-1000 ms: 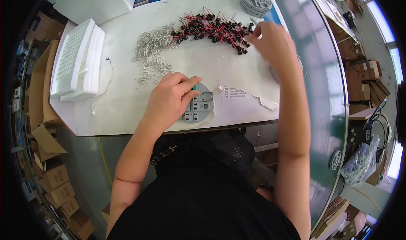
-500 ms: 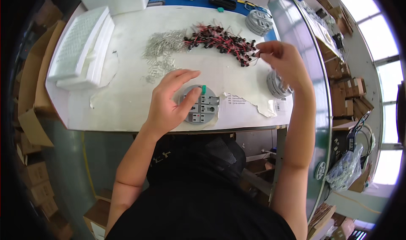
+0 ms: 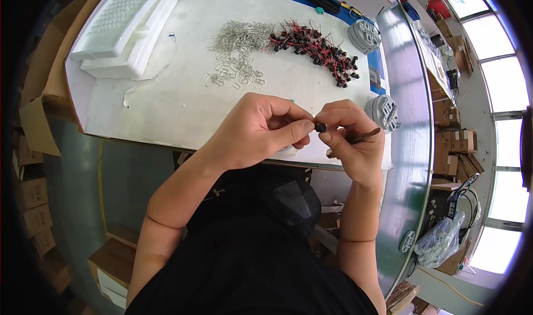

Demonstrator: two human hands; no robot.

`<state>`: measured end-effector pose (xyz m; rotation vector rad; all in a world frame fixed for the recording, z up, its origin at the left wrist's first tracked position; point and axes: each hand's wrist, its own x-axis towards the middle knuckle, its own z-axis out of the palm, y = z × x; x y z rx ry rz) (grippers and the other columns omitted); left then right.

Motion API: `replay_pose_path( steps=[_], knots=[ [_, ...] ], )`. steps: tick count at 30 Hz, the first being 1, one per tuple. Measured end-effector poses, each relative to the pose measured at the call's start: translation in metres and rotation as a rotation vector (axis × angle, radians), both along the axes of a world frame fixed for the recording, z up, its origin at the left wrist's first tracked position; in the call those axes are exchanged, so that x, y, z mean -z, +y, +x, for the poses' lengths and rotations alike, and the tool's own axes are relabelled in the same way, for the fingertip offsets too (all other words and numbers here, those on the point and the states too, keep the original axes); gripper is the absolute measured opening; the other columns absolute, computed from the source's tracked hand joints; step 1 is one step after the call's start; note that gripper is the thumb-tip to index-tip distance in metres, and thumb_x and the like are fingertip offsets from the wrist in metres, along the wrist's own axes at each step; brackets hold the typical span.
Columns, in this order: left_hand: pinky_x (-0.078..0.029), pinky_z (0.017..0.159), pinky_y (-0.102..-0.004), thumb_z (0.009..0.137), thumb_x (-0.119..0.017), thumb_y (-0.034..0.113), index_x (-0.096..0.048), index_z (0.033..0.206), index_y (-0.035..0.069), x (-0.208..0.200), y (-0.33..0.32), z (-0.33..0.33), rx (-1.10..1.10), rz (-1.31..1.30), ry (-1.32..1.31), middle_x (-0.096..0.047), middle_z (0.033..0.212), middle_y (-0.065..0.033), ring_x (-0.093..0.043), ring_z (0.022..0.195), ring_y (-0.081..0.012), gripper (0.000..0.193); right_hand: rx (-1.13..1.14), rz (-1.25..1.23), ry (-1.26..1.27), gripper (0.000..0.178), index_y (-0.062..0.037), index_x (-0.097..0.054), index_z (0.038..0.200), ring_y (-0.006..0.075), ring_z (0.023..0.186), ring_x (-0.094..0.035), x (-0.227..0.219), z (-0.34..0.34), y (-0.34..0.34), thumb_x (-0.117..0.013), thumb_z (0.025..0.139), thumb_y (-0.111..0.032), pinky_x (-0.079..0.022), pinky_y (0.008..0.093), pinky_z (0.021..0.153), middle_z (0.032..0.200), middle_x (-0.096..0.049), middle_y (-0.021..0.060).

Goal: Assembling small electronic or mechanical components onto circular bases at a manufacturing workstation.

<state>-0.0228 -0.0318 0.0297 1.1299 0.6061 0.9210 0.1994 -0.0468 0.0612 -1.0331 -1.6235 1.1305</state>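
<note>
Black and small, the part (image 3: 320, 127) is sitting between your two hands, just over the near edge of the table (image 3: 183, 101); your left hand (image 3: 261, 131) is pinching it from one side with thumb and forefinger; your right hand (image 3: 352, 140) is grasping it from the other side, forefinger above and thumb below; both grips are pressing on that one part, and your fingertips are nearly meeting around it. Dark wires (image 3: 367, 136) are showing across your right hand; a green bit (image 3: 292, 100) is peeping out just beyond your left fingers, and your hand is hiding whatever lies under it.

Beyond your hands, silvery clips (image 3: 241, 40) are lying in a loose heap, with some scattering toward you; a pile of black pieces with red wires (image 3: 316, 48) is touching the heap on its right. Grey discs (image 3: 383, 114) are standing near your right hand, by the table's right side; more discs (image 3: 365, 36) are stacking up farther off. White trays (image 3: 125, 34) are leaning together at the left; a carton (image 3: 61, 65) is standing open beside them; at the far edge, a black case (image 3: 323, 3) is resting on blue.
</note>
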Motion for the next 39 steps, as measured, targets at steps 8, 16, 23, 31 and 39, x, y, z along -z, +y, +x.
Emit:
replay_pose_path(
  steps=[8, 16, 23, 31, 39],
  knots=[
    [-0.05, 0.067, -0.0206, 0.101, -0.071, 0.008, -0.074, 0.107, -0.006, 0.008, -0.012, 0.007, -0.149, 0.149, 0.239, -0.071, 0.087, -0.0001, -0.062, 0.077, -0.0028, 0.015, 0.163, 0.213, -0.345, 0.023, -0.0013, -0.074, 0.103, 0.0051, 0.076, -0.062, 0.014, -0.007, -0.011, -0.078, 0.083, 0.01, -0.043, 0.0225, 0.056, 0.104, -0.071, 0.0035],
    [-0.048, 0.066, -0.0202, 0.1, -0.07, 0.007, -0.073, 0.104, -0.004, 0.017, -0.019, 0.002, -0.071, 0.074, 0.171, -0.068, 0.085, 0.0022, -0.058, 0.076, -0.0015, 0.013, 0.073, 0.243, -0.135, 0.02, 0.0019, -0.068, 0.103, 0.0109, 0.089, -0.063, 0.047, -0.001, -0.026, -0.072, 0.089, 0.014, -0.052, 0.0225, 0.073, 0.114, -0.067, 0.012],
    [-0.048, 0.066, -0.0205, 0.096, -0.071, 0.005, -0.073, 0.099, -0.004, 0.013, -0.023, 0.006, -0.095, 0.096, 0.2, -0.068, 0.082, 0.0025, -0.059, 0.074, -0.0023, 0.01, 0.012, 0.137, -0.022, 0.02, 0.0022, -0.067, 0.106, 0.0138, 0.095, -0.065, 0.046, 0.0, -0.031, -0.073, 0.09, 0.013, -0.052, 0.024, 0.078, 0.115, -0.067, 0.0131],
    [-0.047, 0.064, -0.0217, 0.09, -0.073, 0.004, -0.073, 0.093, -0.002, 0.01, -0.026, 0.007, -0.146, 0.204, 0.274, -0.067, 0.076, 0.0028, -0.058, 0.071, -0.0025, 0.007, 0.04, 0.077, -0.053, 0.022, 0.0024, -0.069, 0.107, 0.0135, 0.093, -0.064, 0.046, -0.001, -0.035, -0.075, 0.088, 0.012, -0.051, 0.0246, 0.078, 0.11, -0.068, 0.0122],
    [-0.046, 0.061, -0.0228, 0.092, -0.073, 0.006, -0.071, 0.093, -0.003, 0.018, -0.012, -0.004, -0.133, 0.168, 0.407, -0.067, 0.076, 0.0009, -0.058, 0.068, -0.0045, 0.009, 0.14, 0.093, -0.208, 0.022, -0.0037, -0.076, 0.104, 0.0084, 0.074, -0.059, 0.042, 0.003, -0.028, -0.082, 0.084, 0.004, -0.046, 0.0234, 0.061, 0.103, -0.073, 0.0044]
  ],
)
